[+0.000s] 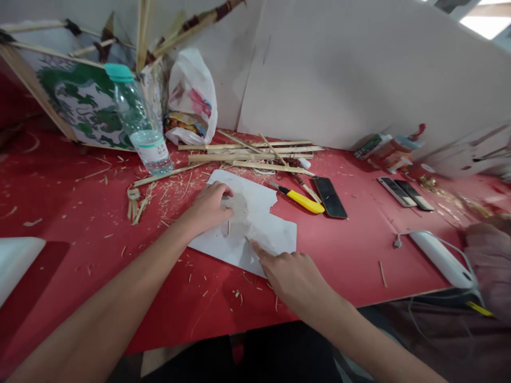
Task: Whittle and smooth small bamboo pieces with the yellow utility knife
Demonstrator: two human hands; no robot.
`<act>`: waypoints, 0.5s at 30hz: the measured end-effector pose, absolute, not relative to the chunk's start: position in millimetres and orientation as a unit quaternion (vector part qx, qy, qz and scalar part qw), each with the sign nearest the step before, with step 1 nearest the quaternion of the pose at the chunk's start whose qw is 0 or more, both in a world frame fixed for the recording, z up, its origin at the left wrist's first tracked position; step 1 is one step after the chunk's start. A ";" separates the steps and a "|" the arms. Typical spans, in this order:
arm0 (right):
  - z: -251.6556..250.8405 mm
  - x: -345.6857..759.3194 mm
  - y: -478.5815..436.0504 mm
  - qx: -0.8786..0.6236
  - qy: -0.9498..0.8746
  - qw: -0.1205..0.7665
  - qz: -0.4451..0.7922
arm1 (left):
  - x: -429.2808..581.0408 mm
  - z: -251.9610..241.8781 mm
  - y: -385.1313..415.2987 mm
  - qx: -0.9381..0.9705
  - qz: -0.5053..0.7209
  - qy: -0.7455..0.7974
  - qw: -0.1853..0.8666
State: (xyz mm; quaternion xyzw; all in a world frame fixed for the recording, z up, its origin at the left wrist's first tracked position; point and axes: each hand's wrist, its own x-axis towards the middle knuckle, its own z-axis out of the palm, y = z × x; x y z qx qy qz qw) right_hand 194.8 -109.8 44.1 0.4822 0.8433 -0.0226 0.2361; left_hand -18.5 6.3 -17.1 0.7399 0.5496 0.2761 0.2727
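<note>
A white sheet (261, 205) with a torn notch on its right side lies on the red table, with a greyish, see-through patch (239, 213) on it. My left hand (213, 205) rests on the sheet's left part, thumb and forefinger bent and apart beside this patch. A short wooden sliver (229, 227) lies just below them. My right hand (289, 268) is closed over the lower right of the sheet, forefinger stretched forward. From its fingertip sticks a small, thin, pointed tip; the rest is hidden in the hand. Right of the sheet lies a yellow utility knife (301, 201), blade out.
Bamboo strips (247, 154) and shavings spread behind the sheet. A water bottle (147, 138), a plastic bag (191, 98) and a painted frame (80, 98) stand back left. Phones (330, 197) and a white power bank (441, 259) lie right, near another person's sleeve (487, 260).
</note>
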 end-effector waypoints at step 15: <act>49.0 208.0 -110.5 0.497 0.847 0.169 -0.084 | -18.6 -21.3 5.9 0.753 0.278 0.542 0.248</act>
